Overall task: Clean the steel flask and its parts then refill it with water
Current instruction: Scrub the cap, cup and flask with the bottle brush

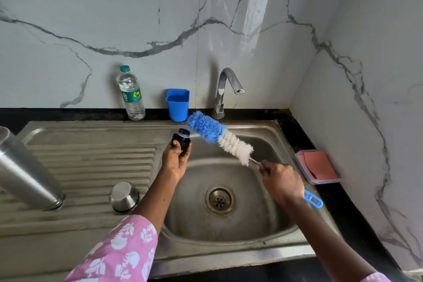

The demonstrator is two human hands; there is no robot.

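A small dark stopper (pixel 182 138) is gripped by the left hand (pixel 175 160) above the left edge of the sink basin (pixel 258 144), the fingers (pixel 186 152) and thumb being curled round its lower part, with its ribbed end pointed up and away. A bottle brush (pixel 220 138) is held by the right hand (pixel 282 182), whose fingers are clamped round the thin blue handle; the looped end of the handle (pixel 313 200) is seen sticking out behind the wrist. The brush head, blue at the tip and white nearer the handle, is tilted up and to the left, and its blue bristles are brought just beside the top of the stopper; whether they touch cannot be told.

The steel flask (pixel 25 171) is laid on its side on the ribbed draining board (pixel 91 160) at the left, its open mouth turned towards the basin. A steel cup (pixel 124 196) is set upside down on the same board, near the flask's mouth and just left of the left forearm, which is covered by a pink sleeve with white flowers (pixel 123 252).

The drain (pixel 220 199) is seen in the middle of the basin. Behind the sink, on the black worktop (pixel 68 113), a plastic water bottle with a green cap (pixel 131 96), a blue plastic tub (pixel 178 104) and a steel tap (pixel 225 89) are lined up from left to right against the marble wall. On the worktop to the right of the basin, a clear plastic box holding a reddish cloth (pixel 318 166) is placed.
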